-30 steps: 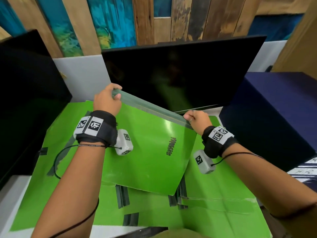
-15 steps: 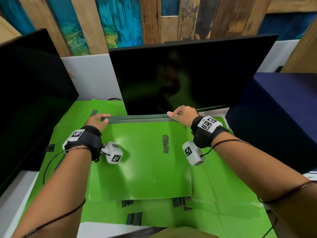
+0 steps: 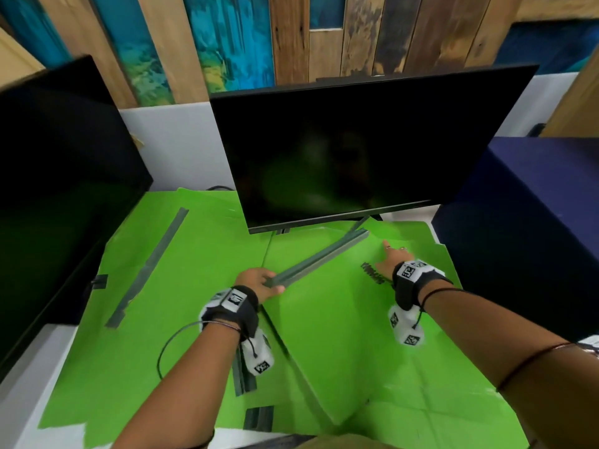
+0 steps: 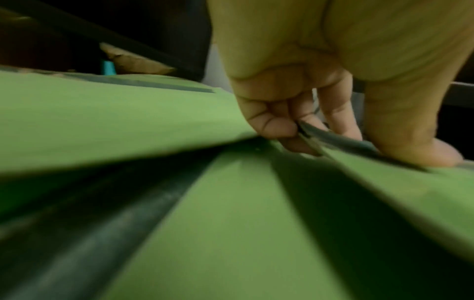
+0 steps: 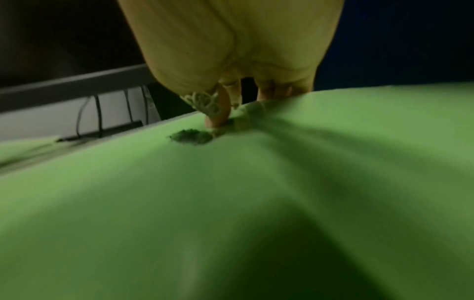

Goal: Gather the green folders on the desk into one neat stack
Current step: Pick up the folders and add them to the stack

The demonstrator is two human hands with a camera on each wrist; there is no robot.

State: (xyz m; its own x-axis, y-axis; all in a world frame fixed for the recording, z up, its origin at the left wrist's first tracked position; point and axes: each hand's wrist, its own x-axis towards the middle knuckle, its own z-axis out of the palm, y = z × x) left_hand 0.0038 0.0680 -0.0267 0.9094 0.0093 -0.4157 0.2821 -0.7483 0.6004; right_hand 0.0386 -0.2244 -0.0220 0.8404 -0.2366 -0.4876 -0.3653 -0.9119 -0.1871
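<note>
1. Green, glossy card forms the top folder (image 3: 327, 319), whose grey spine strip (image 3: 321, 259) the left hand (image 3: 259, 283) pinches at its near end; the left wrist view shows curled fingers (image 4: 277, 125) below the edge and the thumb pressing on top.
2. Right hand (image 3: 393, 257) lies on the same folder's cover with fingers extended, fingertips pressing the sheet just beyond a dark printed word (image 3: 372, 273); it grasps nothing. A pale ornate ring shows on one finger in the right wrist view.
3. From the left hand, the spine strip runs diagonally away toward the right hand's far side, ending just under the central monitor (image 3: 356, 150). The folder's corner nearest the person rests on other green sheets.
4. Left of the left hand lies a second green folder (image 3: 181, 286), flat and matte, with a long grey strip (image 3: 152, 267) across it. Short grey tape pieces (image 3: 259, 416) show near the left forearm.
5. Outward: a second dark screen (image 3: 58, 189) far left of the left hand, a navy fabric-covered block (image 3: 525, 238) beyond the right hand, and painted wooden planks (image 3: 291, 37) behind.
</note>
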